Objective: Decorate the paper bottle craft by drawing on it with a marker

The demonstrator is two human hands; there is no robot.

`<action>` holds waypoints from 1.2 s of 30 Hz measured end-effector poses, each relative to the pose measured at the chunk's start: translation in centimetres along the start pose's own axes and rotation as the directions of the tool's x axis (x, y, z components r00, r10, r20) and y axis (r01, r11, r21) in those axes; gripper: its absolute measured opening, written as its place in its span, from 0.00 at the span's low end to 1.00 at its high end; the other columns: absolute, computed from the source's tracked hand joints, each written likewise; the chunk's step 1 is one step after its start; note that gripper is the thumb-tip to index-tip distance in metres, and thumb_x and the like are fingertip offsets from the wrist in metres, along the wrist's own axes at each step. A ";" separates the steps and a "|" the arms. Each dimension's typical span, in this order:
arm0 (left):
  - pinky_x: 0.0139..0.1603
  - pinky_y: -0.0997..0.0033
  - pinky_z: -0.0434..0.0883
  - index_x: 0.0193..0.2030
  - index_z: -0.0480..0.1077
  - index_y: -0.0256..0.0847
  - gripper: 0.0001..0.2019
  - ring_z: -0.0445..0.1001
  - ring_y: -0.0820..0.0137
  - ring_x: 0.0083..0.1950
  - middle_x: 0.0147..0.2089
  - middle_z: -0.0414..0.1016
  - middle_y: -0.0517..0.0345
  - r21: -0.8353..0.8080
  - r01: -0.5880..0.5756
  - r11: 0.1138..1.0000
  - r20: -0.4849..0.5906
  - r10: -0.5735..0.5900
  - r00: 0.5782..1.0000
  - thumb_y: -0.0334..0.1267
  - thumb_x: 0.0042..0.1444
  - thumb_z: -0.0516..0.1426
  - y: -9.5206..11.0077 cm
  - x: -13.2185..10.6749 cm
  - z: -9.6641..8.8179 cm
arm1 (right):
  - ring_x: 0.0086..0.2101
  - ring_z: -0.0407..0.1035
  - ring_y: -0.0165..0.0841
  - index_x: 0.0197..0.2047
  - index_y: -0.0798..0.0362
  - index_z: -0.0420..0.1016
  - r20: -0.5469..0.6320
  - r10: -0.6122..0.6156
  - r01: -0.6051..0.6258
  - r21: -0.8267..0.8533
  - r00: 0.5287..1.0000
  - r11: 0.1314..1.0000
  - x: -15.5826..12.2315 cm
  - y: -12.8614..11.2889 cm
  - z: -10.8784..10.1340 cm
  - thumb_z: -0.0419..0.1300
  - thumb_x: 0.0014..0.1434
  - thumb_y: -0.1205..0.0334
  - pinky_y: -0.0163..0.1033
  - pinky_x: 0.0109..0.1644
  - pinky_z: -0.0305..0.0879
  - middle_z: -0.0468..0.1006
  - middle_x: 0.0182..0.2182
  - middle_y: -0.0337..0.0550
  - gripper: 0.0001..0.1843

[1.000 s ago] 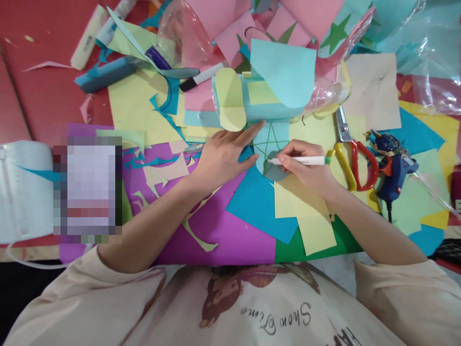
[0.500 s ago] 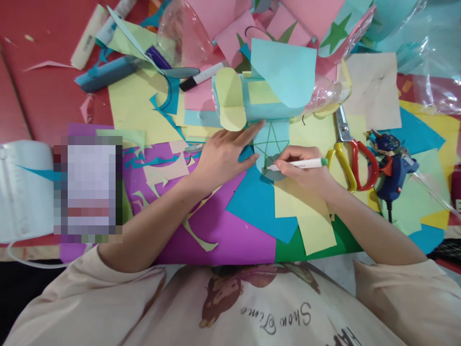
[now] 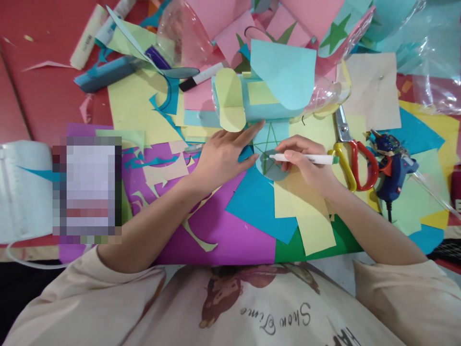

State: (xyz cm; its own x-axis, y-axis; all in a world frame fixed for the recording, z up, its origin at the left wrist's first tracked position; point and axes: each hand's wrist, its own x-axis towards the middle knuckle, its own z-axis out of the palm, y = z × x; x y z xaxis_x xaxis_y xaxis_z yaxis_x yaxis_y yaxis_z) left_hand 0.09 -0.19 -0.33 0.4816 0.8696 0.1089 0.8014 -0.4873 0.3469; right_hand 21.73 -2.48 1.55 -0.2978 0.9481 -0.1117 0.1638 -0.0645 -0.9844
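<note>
Star paper [image 3: 267, 138], a pale blue piece with a green outlined star, lies on the cluttered red desk [image 3: 43, 96], its lower part rounded and shaded. At its 9 o'clock, the left hand [image 3: 226, 154] rests palm down, its grip wide, with one fingertip at the paper's 11 o'clock corner and the thumb beside its edge. At 3 o'clock, the right hand [image 3: 309, 172] has a narrow grip holding a white marker [image 3: 317, 159], green end outward; whether the tip touches the paper I cannot tell. A paper-wrapped bottle [image 3: 264, 111] lies at 12 o'clock, a darker blue sheet [image 3: 264, 206] at 6. Scissors [image 3: 355, 166] lie at 3 o'clock, just past the right hand, and a glue gun [image 3: 393, 178] beyond them.
</note>
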 end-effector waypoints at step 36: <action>0.50 0.60 0.69 0.69 0.59 0.43 0.28 0.76 0.59 0.46 0.47 0.76 0.49 0.002 -0.010 1.000 -0.004 0.010 1.000 0.44 0.62 0.51 0.0 -0.1 0.1 | 0.24 0.62 0.25 0.26 0.55 0.72 0.092 -0.035 0.052 -0.182 0.995 0.982 0.1 0.4 0.0 0.62 0.55 0.65 0.32 0.26 0.56 0.73 0.23 0.36 0.08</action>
State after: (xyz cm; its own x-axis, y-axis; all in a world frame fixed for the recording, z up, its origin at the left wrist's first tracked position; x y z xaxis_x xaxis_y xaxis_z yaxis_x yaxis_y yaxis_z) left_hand 0.08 -0.23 -0.45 0.4882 0.8649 0.1163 0.7972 -0.4962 0.3440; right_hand 21.76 -2.45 1.16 -0.3887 0.9171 -0.0889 0.3168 0.0425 -0.9475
